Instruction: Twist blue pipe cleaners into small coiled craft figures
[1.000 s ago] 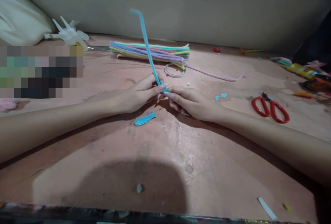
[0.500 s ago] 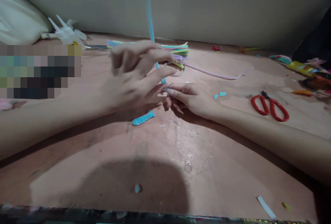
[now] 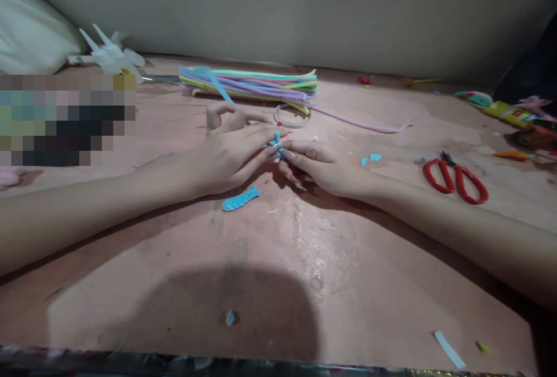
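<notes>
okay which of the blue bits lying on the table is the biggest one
The long ridged blue piece just below the left hand. The two scraps right of the right hand and the crumb in the shadow are far smaller.

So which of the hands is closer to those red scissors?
Right. The right hand lies between the left hand and the red scissors, which lie untouched further to its right.

Both forearms are bare from the frame edges inward, with no sleeve in view. The left hand point(image 3: 226, 153) and right hand point(image 3: 324, 168) carry slim fingers point(image 3: 261, 133) with long, pale, glossy nails.
</notes>
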A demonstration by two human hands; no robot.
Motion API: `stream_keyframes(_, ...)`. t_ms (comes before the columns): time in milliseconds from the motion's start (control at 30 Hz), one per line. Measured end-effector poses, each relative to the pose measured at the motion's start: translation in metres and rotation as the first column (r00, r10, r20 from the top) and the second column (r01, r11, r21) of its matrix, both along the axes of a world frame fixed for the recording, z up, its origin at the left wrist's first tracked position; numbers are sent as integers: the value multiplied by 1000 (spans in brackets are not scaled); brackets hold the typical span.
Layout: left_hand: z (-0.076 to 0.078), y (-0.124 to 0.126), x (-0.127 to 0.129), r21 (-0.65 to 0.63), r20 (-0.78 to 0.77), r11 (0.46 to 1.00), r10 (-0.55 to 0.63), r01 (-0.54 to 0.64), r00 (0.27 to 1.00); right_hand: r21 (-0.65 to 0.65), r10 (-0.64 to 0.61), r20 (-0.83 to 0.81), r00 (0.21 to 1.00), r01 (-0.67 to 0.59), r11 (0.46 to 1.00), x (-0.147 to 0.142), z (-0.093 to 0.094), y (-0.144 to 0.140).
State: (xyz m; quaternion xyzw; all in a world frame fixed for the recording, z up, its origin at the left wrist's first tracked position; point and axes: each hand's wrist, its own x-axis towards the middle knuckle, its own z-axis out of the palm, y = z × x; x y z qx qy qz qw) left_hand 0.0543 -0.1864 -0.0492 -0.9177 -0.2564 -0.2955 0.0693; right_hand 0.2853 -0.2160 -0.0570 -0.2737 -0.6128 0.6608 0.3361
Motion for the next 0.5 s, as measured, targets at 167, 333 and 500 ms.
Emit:
stream_keyframes(167,-2,1,-2,12,-70,998,-55,56,996,100,-36,99,994,26,995,1,2,3)
stream_keyframes(333,-4,2,-6,99,-138,992,-70,84,988,80,4,76,997,-10,997,2,-1,9)
stream_keyframes(500,3,-1,-7,146,-218,986,-49,82,975,-1,5,-34,999,-5,1000,1,-10,9)
